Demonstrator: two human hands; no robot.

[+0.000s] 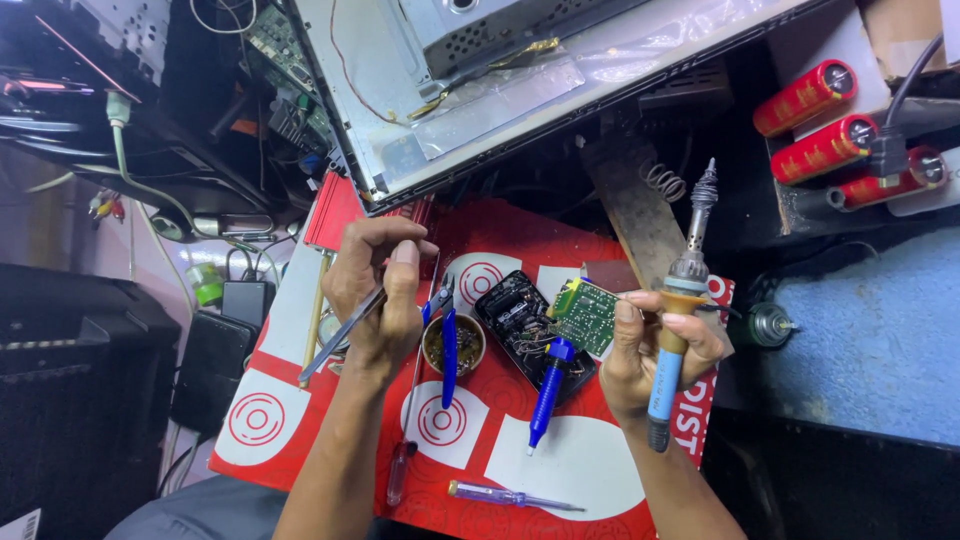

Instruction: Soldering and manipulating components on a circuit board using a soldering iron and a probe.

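**Two hands at a crowded repair bench**

A large metal panel (500, 90) with a clear plastic sheet taped on it slants across the top centre of the frame. Below it, filling the lower middle, lies a red mat (600, 470) printed with white patches and red ring marks; white lettering runs along its right edge, partly hidden. At the right a blue cloth (880, 330) covers the surface, and in the upper right three red cylinders (830, 140) with dark ends lie side by side.

On the mat, at the centre, sits an opened black case (520, 325) with wires inside, and just right of it a small green circuit board (585, 315). A blue-handled tool (548, 395) lies across the case. Left of the case stands a small round tin (455, 345) beside blue-handled cutters (447, 340). A clear purple screwdriver (505, 495) lies at the bottom centre.

The right hand (655, 355), right of centre, has its fingers wrapped around the soldering iron (675, 320), blue handle down, tip pointing up. The left hand (380, 290), left of centre, pinches metal tweezers (345, 335) between thumb and fingers, above the mat's left part.
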